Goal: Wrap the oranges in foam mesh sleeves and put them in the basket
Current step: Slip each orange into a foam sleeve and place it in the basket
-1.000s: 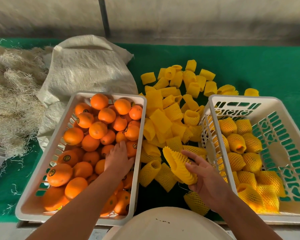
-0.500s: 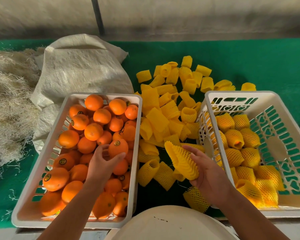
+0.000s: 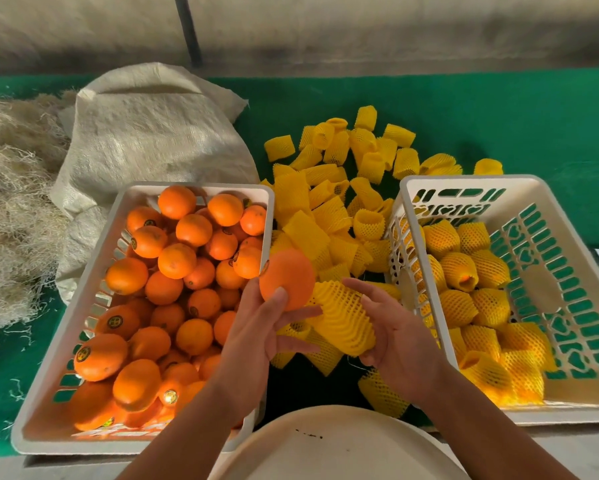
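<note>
Right now the left hand (image 3: 256, 327) holds an orange (image 3: 287, 279) up between the two baskets — thumb pressed on its near face, the fingers curled under it. Just beside it, touching or nearly so, the right hand (image 3: 393, 336) cradles a yellow foam mesh sleeve (image 3: 341, 315) in its palm, fingers loosely curved round the sleeve's right side, thumb out above it. To the left sits the white basket of bare oranges (image 3: 83, 306); to the right, the white basket (image 3: 564, 233) with wrapped oranges (image 3: 459, 271) piled along its left and near sides. Between the baskets and beyond lies a heap of loose sleeves (image 3: 339, 174) on the green table cover (image 3: 499, 116). Far left — a pale woven sack (image 3: 145, 133) and straw-like fibre (image 3: 11, 188).
</note>
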`<state>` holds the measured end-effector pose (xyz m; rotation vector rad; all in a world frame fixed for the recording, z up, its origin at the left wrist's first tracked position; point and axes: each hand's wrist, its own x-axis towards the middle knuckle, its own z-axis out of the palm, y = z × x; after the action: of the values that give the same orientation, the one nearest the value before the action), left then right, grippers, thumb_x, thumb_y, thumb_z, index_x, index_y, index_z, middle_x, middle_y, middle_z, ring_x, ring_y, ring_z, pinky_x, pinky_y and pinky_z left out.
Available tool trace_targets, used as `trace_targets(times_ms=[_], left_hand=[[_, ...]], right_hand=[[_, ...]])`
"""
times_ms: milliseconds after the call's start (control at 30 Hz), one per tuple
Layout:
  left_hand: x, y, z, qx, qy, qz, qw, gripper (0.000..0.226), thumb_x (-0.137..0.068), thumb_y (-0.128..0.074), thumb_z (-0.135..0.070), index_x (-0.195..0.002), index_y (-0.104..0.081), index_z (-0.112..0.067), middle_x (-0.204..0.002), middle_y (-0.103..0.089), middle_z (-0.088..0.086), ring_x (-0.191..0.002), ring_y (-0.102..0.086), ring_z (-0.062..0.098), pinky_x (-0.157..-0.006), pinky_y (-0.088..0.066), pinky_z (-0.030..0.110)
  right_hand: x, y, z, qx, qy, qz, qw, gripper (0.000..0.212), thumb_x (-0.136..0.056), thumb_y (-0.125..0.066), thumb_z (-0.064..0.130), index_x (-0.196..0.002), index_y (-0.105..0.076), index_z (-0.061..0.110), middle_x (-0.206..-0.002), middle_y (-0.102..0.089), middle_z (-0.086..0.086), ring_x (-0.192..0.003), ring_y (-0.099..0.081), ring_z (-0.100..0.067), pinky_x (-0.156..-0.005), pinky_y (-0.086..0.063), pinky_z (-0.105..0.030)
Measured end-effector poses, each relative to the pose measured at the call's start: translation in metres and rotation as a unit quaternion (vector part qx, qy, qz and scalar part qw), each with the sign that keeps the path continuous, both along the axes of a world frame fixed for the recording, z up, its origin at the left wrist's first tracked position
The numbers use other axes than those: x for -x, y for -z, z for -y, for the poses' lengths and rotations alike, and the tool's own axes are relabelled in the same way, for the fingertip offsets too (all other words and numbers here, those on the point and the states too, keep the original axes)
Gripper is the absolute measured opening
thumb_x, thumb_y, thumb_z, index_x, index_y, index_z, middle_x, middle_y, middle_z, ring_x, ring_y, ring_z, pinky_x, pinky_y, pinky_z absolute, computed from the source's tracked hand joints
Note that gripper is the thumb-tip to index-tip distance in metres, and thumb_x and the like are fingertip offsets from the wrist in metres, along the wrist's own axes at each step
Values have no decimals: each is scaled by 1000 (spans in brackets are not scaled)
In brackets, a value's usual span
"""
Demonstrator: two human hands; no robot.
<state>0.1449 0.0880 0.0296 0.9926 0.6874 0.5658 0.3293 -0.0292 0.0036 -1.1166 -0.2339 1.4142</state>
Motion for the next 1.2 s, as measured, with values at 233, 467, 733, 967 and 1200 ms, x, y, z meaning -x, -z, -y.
trace_targets(times_ms=[233, 467, 733, 967, 1200], left_hand=[[-2, 4, 12, -126, 15, -78, 989, 70, -86, -63, -75, -146, -43, -46, -137, -57, -4, -124, -63, 25, -89, -61, 38], [-2, -11, 16, -178, 64, -88, 978, 67, -85, -63, -75, -141, -46, -42, -128, -57, -11, -119, -62, 26, -85, -62, 38], [4, -14, 17, -171, 60, -90, 979, 65, -83, -66, -69, -137, -49, -39, -125, -58, -11, -116, -64, 24, -75, -63, 39], [6, -14, 10, -261, 79, -128, 953, 66, -81, -77, -44, -136, -41, -36, -125, -63, -10, -101, -74, 23, -71, -65, 40], [1, -20, 8, -320, 65, -166, 931, 68, -78, -83, -47, -134, -44, -41, -124, -65, -11, -75, -76, 24, -62, -64, 43]], right_hand=[[1, 7, 11, -39, -10, -107, 994, 41, -105, -55, 32, -143, -60, 18, -142, -59, -19, -99, -70, -27, -51, -55, -26], [-5, 5, 8, -72, -61, -107, 990, 58, -94, -74, 25, -148, -55, 30, -139, -61, -18, -87, -69, -22, -50, -53, -22], [-14, 7, 12, -164, -43, -250, 953, 68, -98, -68, 12, -158, -42, 29, -162, -40, -12, -80, -63, -12, -45, -50, -15], [-13, -4, 7, -191, -49, -227, 954, 61, -103, -62, 16, -159, -41, 28, -166, -35, -10, -83, -62, -12, -46, -50, -14], [-10, -20, 7, -216, -67, -286, 931, 51, -113, -30, 11, -162, -33, 23, -152, -50, -20, -86, -71, -21, -53, -57, -21]])
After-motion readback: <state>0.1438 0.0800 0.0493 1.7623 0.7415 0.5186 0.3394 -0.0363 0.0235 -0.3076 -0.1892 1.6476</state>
